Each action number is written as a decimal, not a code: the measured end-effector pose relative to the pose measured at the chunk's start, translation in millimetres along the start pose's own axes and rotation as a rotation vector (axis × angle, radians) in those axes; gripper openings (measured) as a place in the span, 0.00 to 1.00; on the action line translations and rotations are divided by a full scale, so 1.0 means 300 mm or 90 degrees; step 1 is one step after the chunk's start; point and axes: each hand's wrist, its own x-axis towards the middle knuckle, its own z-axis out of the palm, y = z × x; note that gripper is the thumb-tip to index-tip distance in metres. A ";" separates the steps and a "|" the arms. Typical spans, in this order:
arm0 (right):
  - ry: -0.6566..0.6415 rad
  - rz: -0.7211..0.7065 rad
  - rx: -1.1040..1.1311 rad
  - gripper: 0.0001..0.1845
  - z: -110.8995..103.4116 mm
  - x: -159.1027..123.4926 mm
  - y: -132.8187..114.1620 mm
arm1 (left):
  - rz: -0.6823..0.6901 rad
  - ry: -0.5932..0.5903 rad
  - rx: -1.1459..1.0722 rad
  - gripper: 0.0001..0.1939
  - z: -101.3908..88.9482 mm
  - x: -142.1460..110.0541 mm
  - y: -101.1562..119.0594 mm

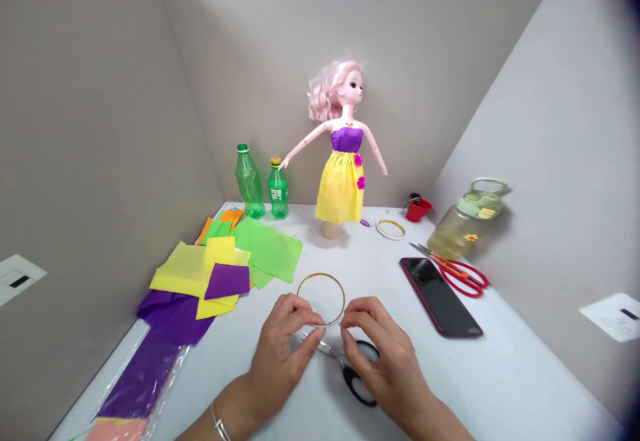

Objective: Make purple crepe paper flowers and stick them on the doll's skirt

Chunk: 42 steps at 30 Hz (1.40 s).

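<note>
Both my hands pinch a thin tape ring (pixel 321 299) by its near edge, held just above the white table (pixel 500 374). My left hand (pixel 283 348) grips the ring's left side, with a bracelet at the wrist. My right hand (pixel 383 354) grips its right side. Black-handled scissors (pixel 356 378) lie on the table under and between my hands, partly hidden by my right hand.
A pink-haired doll (pixel 343 154) in a purple and yellow dress stands at the back. Two green bottles (pixel 263 184), coloured paper sheets (pixel 220 268), a phone (pixel 440 294), red scissors (pixel 460 273), a tape roll (pixel 391 228), a red cup (pixel 418 209) and a jug (pixel 467 221) surround them.
</note>
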 end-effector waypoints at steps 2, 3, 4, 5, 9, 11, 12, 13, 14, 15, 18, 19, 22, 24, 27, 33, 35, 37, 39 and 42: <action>-0.002 0.004 0.007 0.07 -0.001 -0.001 0.001 | -0.002 0.000 0.000 0.05 -0.001 0.002 0.002; -0.002 0.007 0.010 0.07 -0.002 -0.001 0.001 | -0.003 -0.001 0.002 0.05 -0.002 0.003 0.003; -0.002 0.009 0.014 0.07 -0.002 -0.001 0.001 | -0.002 -0.002 0.005 0.05 -0.003 0.004 0.003; -0.001 0.011 0.018 0.07 -0.003 0.000 0.001 | -0.001 -0.002 0.011 0.05 -0.004 0.005 0.004; 0.000 0.018 0.032 0.08 -0.003 0.006 0.001 | 0.019 -0.010 0.056 0.05 -0.008 0.009 0.009; -0.001 0.021 0.034 0.08 -0.004 0.009 0.000 | 0.023 -0.018 0.088 0.06 -0.010 0.011 0.013; -0.001 0.021 0.035 0.08 -0.004 0.009 0.000 | 0.022 -0.021 0.105 0.07 -0.011 0.012 0.015; -0.001 0.021 0.037 0.08 -0.005 0.009 -0.001 | 0.020 -0.023 0.121 0.07 -0.013 0.013 0.017; -0.003 0.020 0.040 0.08 -0.005 0.009 -0.002 | 0.017 -0.025 0.135 0.08 -0.014 0.014 0.019; -0.004 0.018 0.044 0.08 -0.005 0.008 -0.003 | 0.013 -0.026 0.145 0.09 -0.015 0.015 0.020; -0.008 0.012 0.052 0.08 -0.004 0.007 -0.006 | 0.015 -0.022 0.154 0.10 -0.016 0.018 0.017; -0.009 0.011 0.051 0.08 -0.003 0.007 -0.007 | 0.019 -0.018 0.153 0.10 -0.015 0.018 0.015; -0.010 0.017 0.043 0.07 -0.008 0.009 -0.003 | 0.030 0.003 0.132 0.09 -0.012 0.017 0.006; -0.023 0.026 0.029 0.06 -0.021 0.014 0.007 | 0.018 0.025 0.090 0.09 -0.009 0.017 0.002; -0.131 0.068 -0.041 0.07 -0.062 0.020 0.027 | -0.039 0.057 -0.013 0.09 -0.005 0.018 0.000; -0.433 0.172 -0.141 0.11 -0.142 0.007 0.039 | -0.126 0.078 -0.121 0.10 -0.007 0.023 -0.002; -0.464 0.166 -0.143 0.14 -0.138 -0.003 0.031 | -0.153 0.089 -0.125 0.11 -0.011 0.025 -0.001; -0.490 0.161 -0.161 0.18 -0.118 -0.012 0.023 | -0.179 0.095 -0.133 0.11 -0.017 0.028 0.003; -0.515 0.161 -0.192 0.20 -0.093 -0.017 0.018 | -0.197 0.090 -0.159 0.12 -0.024 0.031 0.007; -0.551 0.155 -0.222 0.21 -0.069 -0.020 0.011 | -0.206 0.074 -0.194 0.13 -0.032 0.033 0.007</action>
